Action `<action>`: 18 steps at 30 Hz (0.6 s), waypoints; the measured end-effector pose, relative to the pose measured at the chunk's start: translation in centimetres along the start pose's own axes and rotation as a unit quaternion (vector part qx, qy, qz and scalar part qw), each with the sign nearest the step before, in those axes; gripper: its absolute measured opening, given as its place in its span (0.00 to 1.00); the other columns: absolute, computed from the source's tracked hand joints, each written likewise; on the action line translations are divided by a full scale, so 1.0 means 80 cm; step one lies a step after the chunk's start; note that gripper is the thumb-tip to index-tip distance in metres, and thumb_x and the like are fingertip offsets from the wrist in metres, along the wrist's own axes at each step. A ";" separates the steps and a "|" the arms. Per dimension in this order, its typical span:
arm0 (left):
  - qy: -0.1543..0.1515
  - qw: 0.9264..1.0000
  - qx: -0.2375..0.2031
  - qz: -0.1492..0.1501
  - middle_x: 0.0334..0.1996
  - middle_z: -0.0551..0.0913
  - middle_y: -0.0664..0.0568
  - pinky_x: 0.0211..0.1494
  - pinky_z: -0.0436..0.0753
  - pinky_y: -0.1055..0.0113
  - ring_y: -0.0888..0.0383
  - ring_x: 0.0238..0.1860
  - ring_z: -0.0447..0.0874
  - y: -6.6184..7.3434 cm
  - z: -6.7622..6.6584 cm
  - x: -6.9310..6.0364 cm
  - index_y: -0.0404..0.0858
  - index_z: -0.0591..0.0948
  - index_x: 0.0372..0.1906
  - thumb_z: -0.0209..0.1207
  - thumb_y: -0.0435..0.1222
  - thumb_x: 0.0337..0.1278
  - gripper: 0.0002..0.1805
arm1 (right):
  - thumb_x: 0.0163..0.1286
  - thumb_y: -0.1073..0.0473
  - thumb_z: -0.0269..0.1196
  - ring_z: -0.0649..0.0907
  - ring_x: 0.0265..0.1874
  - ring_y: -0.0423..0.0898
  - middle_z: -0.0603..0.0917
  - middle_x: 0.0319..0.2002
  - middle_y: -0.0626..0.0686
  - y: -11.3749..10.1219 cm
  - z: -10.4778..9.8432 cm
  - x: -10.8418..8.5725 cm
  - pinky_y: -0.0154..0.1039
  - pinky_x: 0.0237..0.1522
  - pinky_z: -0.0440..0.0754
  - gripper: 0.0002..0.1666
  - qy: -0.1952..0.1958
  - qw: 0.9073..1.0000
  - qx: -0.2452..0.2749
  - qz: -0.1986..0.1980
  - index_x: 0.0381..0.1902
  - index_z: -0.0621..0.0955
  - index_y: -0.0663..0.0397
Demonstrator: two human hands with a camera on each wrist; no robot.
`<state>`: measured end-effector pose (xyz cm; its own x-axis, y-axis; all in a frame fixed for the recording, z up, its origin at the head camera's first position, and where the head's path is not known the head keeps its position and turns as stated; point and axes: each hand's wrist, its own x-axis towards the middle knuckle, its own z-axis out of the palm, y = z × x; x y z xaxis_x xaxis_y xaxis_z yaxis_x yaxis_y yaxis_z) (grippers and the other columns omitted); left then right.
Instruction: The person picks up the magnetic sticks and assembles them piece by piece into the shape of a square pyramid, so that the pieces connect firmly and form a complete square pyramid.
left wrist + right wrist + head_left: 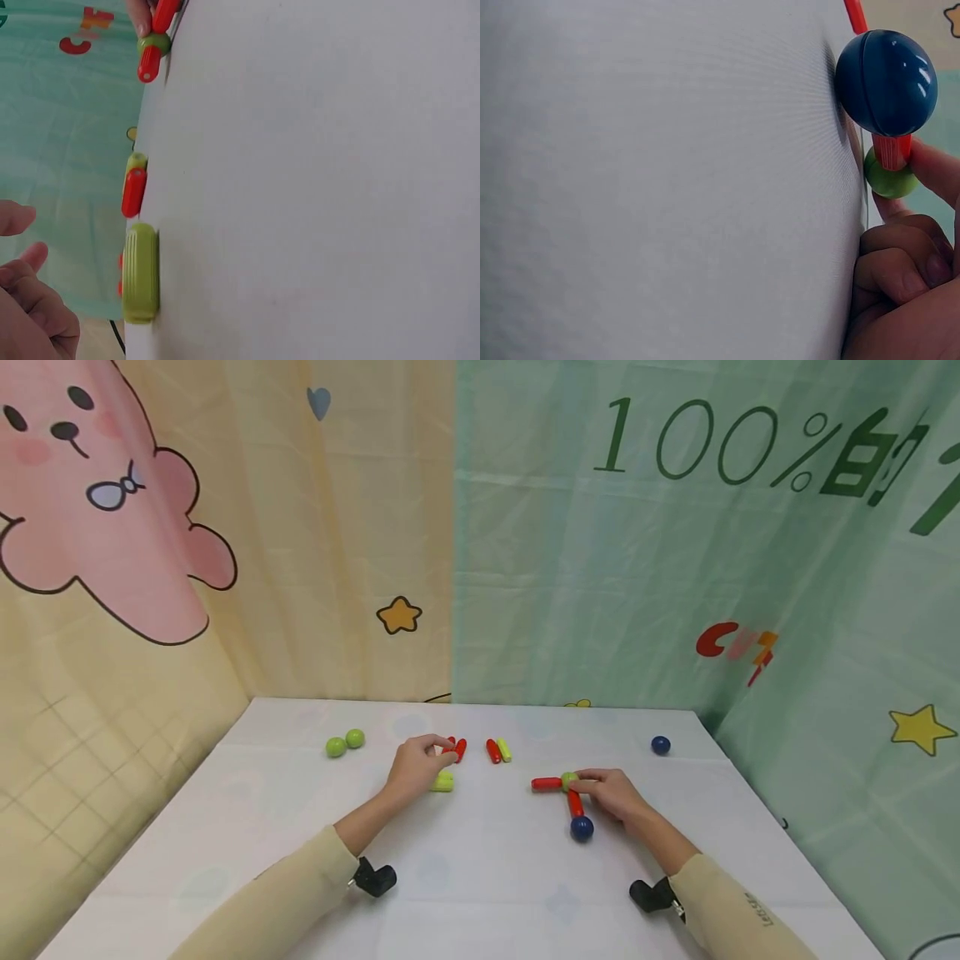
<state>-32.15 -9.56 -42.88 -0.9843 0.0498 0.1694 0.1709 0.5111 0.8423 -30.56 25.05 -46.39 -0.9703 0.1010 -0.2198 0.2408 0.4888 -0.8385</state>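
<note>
My right hand (613,795) pinches a green ball (568,781) between thumb and index finger. Two red rods are joined to that ball: one red rod (547,784) points left, the other red rod (575,803) runs toward me and ends in a blue ball (889,82). Over on the left, my left hand (417,768) hovers beside two red rods (461,750). Its thumb and index finger stand apart with nothing between them in the left wrist view. Partly hidden behind that hand lie green rods (444,782), seen closer as a ribbed green rod (141,274).
Another red rod (492,751) and a green rod (504,749) lie side by side at the middle back. Two green balls (345,742) sit at the back left, a loose blue ball (661,745) at the back right. Curtains surround the white table (480,893).
</note>
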 end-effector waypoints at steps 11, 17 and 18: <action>0.034 0.999 -0.019 -0.036 0.20 0.66 0.54 0.26 0.62 0.68 0.57 0.23 0.63 -0.040 -0.045 0.007 0.34 0.86 0.51 0.67 0.39 0.61 0.17 | 0.66 0.43 0.68 0.69 0.27 0.47 0.73 0.38 0.54 0.001 -0.003 -0.002 0.37 0.27 0.63 0.34 -0.005 1.000 -0.006 -0.003 0.64 0.80 0.56; 0.068 0.996 -0.041 -0.048 0.19 0.65 0.55 0.25 0.62 0.68 0.59 0.22 0.62 -0.063 -0.068 0.009 0.33 0.86 0.51 0.67 0.37 0.59 0.17 | 0.65 0.42 0.68 0.69 0.30 0.48 0.74 0.42 0.55 0.003 -0.003 -0.001 0.37 0.28 0.63 0.35 -0.010 1.000 -0.008 -0.003 0.64 0.79 0.56; 0.073 0.995 -0.040 -0.052 0.20 0.64 0.55 0.25 0.62 0.68 0.59 0.22 0.62 -0.067 -0.072 0.009 0.33 0.86 0.51 0.67 0.37 0.59 0.17 | 0.65 0.42 0.68 0.69 0.30 0.47 0.74 0.42 0.55 0.003 -0.002 -0.001 0.37 0.28 0.63 0.36 -0.011 1.000 -0.007 -0.003 0.64 0.79 0.57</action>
<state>-33.51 -17.22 -44.30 -0.9808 -0.1280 0.1475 0.0779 0.4362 0.8965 -30.42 25.31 -46.44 -0.9709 0.0801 -0.2256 0.2349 0.5019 -0.8324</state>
